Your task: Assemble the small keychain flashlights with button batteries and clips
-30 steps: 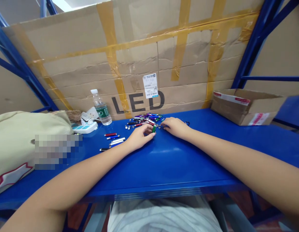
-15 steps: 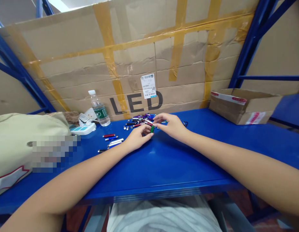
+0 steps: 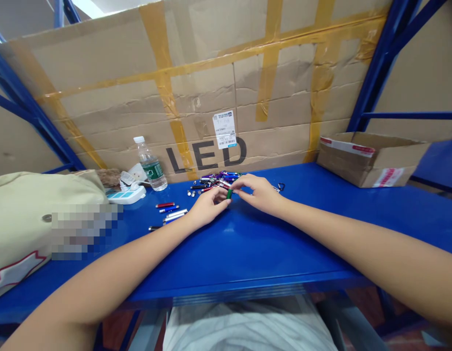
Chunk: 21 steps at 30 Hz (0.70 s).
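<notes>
My left hand (image 3: 210,207) is closed around a short green tube (image 3: 229,194), pinching it upright between thumb and fingers above the blue table. At the tube's upper end, my right hand (image 3: 258,194) has its thumb and fingertips pinched together, touching the top. Whether a small part sits between those fingertips is too small to make out. Just behind both hands lies a pile of coloured metal tubes (image 3: 212,183), in red, black, purple and blue, with small silver pieces (image 3: 191,193) beside it. Left of my left hand, several tubes (image 3: 170,209) lie roughly side by side.
A water bottle (image 3: 151,165) and a white power strip (image 3: 127,195) stand at the back left, near a cream bag (image 3: 35,204). An open cardboard box (image 3: 368,161) is at the right. A black carabiner (image 3: 281,186) lies beyond my right hand. A large cardboard sheet (image 3: 284,97) closes off the back.
The right hand's fingertips have shifted very slightly at the top of the green tube. The left hand keeps its hold, and the view has moved a little.
</notes>
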Available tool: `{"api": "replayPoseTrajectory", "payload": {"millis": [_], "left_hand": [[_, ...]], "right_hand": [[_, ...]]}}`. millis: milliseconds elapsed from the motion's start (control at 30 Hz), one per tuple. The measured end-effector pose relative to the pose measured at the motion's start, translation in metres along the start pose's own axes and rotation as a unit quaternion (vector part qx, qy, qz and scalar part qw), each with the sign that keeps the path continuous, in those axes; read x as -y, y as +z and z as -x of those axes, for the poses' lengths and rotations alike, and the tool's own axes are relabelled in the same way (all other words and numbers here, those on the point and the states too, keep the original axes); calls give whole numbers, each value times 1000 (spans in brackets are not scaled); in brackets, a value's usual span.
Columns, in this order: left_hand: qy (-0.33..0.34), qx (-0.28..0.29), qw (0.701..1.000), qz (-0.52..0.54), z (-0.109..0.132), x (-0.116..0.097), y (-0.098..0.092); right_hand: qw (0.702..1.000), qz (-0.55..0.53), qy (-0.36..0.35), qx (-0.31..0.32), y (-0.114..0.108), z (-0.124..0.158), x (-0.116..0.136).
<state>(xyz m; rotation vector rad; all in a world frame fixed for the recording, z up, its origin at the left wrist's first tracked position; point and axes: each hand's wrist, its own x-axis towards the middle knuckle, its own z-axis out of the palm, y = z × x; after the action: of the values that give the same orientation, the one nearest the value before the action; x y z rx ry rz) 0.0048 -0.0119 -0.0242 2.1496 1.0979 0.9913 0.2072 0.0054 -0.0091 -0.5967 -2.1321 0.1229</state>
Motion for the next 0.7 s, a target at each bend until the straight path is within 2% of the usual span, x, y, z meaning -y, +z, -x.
{"api": "replayPoseTrajectory", "payload": {"millis": [133,300,367,467,567,633,700], "left_hand": [[49,-13,996,-69,3,-8,1],[122,-72,983,-119,7,-15,-2],[140,-85,979,-120,8,-16,-3],[157,-91,975,-131,9,-16,-3],[159,-88,974,-132,8,-13,-2],[137,-71,979,-130,7,-12,-2],[92,-27,988,-122,6,-10,-1]], "right_hand": [[999,2,-48,-5,-2,1,5],[993,-10,-38,-108,-17,-1,15],[993,16,-40,-111,-24,-3,12],[996,78,-30,-45,-30,-5,-2],[984,163,21,75,-30,-3,-19],[966,202,51,150,-26,-1,-28],[950,224,73,204,-22,2,-33]]}}
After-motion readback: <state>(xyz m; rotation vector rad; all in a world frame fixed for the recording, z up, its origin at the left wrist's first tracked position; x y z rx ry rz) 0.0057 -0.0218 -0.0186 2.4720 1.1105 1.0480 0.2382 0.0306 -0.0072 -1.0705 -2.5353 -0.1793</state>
